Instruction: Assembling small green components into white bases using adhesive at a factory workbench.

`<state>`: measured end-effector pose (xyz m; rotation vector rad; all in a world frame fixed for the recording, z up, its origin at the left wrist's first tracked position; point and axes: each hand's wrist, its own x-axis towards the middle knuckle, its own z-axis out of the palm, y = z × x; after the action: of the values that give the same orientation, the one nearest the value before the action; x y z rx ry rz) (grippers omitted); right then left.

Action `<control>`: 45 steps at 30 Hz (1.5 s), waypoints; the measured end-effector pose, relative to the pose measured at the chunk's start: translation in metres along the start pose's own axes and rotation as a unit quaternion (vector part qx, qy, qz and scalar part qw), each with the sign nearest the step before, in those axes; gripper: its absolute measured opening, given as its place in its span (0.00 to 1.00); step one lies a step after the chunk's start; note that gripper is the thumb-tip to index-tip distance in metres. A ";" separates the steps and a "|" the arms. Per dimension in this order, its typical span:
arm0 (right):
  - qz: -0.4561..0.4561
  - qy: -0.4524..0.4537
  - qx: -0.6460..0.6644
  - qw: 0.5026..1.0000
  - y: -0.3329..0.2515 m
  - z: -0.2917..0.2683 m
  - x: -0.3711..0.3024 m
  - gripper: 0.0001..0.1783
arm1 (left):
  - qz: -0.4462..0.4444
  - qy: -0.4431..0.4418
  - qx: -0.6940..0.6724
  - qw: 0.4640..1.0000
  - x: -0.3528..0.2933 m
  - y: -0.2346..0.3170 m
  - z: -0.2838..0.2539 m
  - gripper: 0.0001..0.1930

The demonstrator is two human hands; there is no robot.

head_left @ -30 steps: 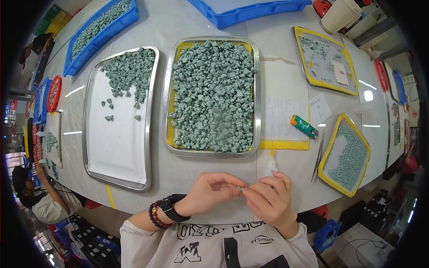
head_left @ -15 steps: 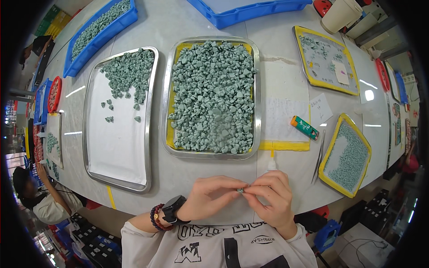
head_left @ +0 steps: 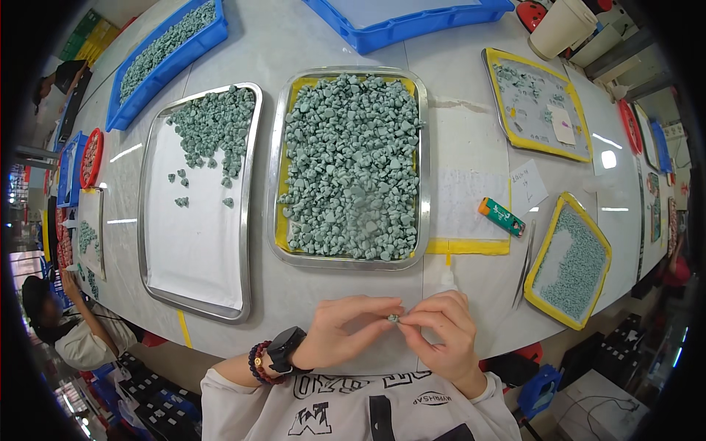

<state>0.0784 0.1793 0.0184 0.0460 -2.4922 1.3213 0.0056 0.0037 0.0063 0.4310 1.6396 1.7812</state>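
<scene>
My right hand (head_left: 441, 328) pinches a small grey-green piece (head_left: 393, 318) between thumb and fingertips, above the table's near edge. My left hand (head_left: 349, 328) meets it from the other side, its thumb tip against the piece and its forefinger curved just above. Part of the piece is covered by the fingertips, and its exact shape is too small to make out. Just beyond my right hand lies a white nozzle bottle (head_left: 448, 278) with a yellow tip. Ahead of my hands, a metal tray (head_left: 273, 220) is heaped with similar grey-green pieces.
Left of it, a white-lined metal tray (head_left: 195, 257) carries clustered pieces. To the right are a green-and-orange packet (head_left: 502, 217), tweezers (head_left: 523, 264) and a yellow-edged tray (head_left: 564, 316) of tiny pieces. Blue bins (head_left: 220, 29) stand at the back. Another person (head_left: 81, 323) works at far left.
My left fingertips have drawn back slightly from the right ones, with a wider gap between forefinger and thumb. The small piece stays in the right pinch. The view has shifted a little.
</scene>
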 end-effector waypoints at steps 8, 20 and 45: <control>0.001 0.016 -0.007 1.000 -0.004 0.004 -0.002 0.13 | 0.029 -0.005 -0.023 0.999 0.000 -0.005 -0.002 0.14; -0.010 0.032 -0.041 0.999 -0.009 0.006 -0.003 0.12 | 0.029 -0.011 -0.040 0.999 -0.004 -0.005 0.001 0.14; 0.021 -0.110 -0.189 0.975 0.020 -0.041 -0.010 0.35 | 0.119 0.152 0.584 0.789 0.027 0.044 -0.080 0.07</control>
<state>0.0952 0.2230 0.0210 0.0536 -2.9067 0.8741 -0.0759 -0.0375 0.0310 0.9370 2.9236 0.7460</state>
